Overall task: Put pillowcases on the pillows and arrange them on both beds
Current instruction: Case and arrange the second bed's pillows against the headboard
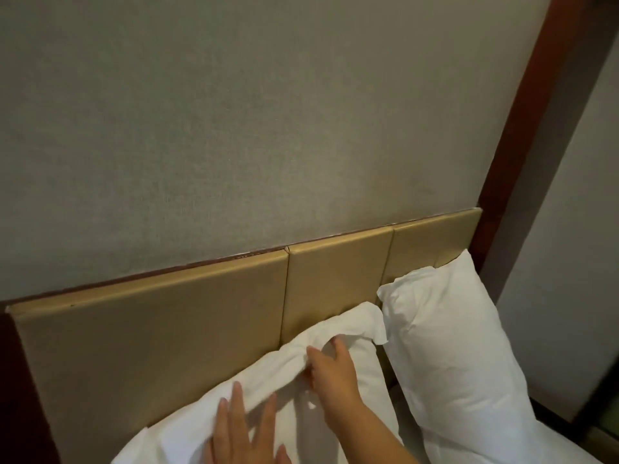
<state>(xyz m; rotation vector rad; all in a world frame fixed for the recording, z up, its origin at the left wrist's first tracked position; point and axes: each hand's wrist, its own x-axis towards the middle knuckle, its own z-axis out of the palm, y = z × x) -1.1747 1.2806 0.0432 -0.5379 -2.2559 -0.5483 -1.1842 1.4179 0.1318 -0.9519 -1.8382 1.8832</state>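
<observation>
The near pillow leans against the lower face of the headboard, a row of padded tan panels. It spans the wide left panel and part of the middle one, and its top edge rises toward the seam between the middle and right panels.

The left hand lies flat on the front of this pillow, below the left panel. Its fingers are straight and spread, pointing up toward the headboard and pressing the white cloth without holding it.

The right hand reaches higher, to the part of the pillow in front of the middle panel. Its thumb and fingers are curled into a bunched ridge of the pillowcase and grip that fold. Wrinkles run from the grip along the pillow's top edge. Past the fingertips, the loose end of the case stands up against the middle panel as a crumpled flap.

A second pillow, also in white, stands propped against the right panel. Its upper corner reaches nearly to the top of the headboard, and its near edge sits just beside the flap of the first pillow.

Above the headboard is a grey textured wall. Dark red wooden trim rises from the headboard's right end.
</observation>
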